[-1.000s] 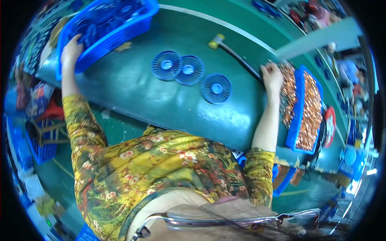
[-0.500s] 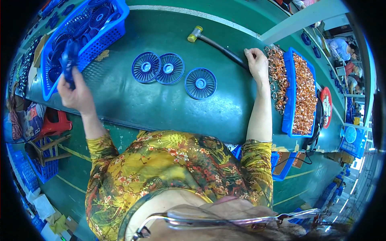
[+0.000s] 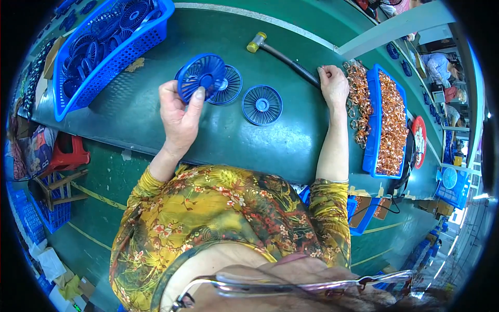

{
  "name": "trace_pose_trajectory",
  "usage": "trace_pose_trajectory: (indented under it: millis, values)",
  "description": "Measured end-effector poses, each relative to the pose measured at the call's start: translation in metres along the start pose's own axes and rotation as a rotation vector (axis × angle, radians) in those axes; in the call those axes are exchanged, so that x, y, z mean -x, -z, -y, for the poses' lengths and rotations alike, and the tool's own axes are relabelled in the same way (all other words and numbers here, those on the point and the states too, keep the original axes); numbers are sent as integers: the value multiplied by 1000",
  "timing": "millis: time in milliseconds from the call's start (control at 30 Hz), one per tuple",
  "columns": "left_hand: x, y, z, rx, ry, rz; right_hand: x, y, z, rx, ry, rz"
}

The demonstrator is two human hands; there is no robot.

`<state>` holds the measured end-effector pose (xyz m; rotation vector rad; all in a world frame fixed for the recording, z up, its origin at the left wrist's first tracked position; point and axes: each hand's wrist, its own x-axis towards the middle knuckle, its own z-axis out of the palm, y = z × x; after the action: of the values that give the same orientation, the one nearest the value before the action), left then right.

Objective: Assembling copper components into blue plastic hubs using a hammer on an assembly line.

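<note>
My left hand [image 3: 179, 114] grips a round blue grille [image 3: 209, 79] with spokes and a hub, thumb on its near edge, raised and tilted above the table. Behind it, another blue grille [image 3: 232, 86] is partly covered, and one more may be hidden there. To the right a separate blue grille [image 3: 262, 105] lies flat. Beside the handle end of a yellow-headed mallet [image 3: 280, 57] rests my right hand [image 3: 333, 86], its fingers curled together; what they hold, if anything, is hidden. Just right of that hand are loose copper-coloured rings [image 3: 359, 96].
A blue perforated basket [image 3: 122, 65] full of blue grilles stands at the left. At the right, a blue tray [image 3: 372, 125] is heaped with copper-coloured rings, and a red round object [image 3: 419, 140] lies past it. A pale post [image 3: 400, 31] rises beyond the table at upper right.
My left hand has moved right from the basket with a blue grille, now over the grilles on the table. The right hand has stayed almost still by the mallet handle.
</note>
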<state>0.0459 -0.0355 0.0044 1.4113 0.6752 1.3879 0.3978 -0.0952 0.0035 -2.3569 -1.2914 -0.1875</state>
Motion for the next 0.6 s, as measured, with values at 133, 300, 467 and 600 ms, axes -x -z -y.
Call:
trace_pose_trajectory:
  millis: [133,300,467,600]
  values:
    - [-2,-18,-11,194,125,69,20,18,35,-381,232,-167]
    - [-2,-25,-8,184,323,179,60,46,95,-485,470,-213]
    - [1,-27,-20,81,326,212,92,51,138,-545,697,-191]
    - [5,-30,-22,102,340,252,99,44,152,-535,759,-193]
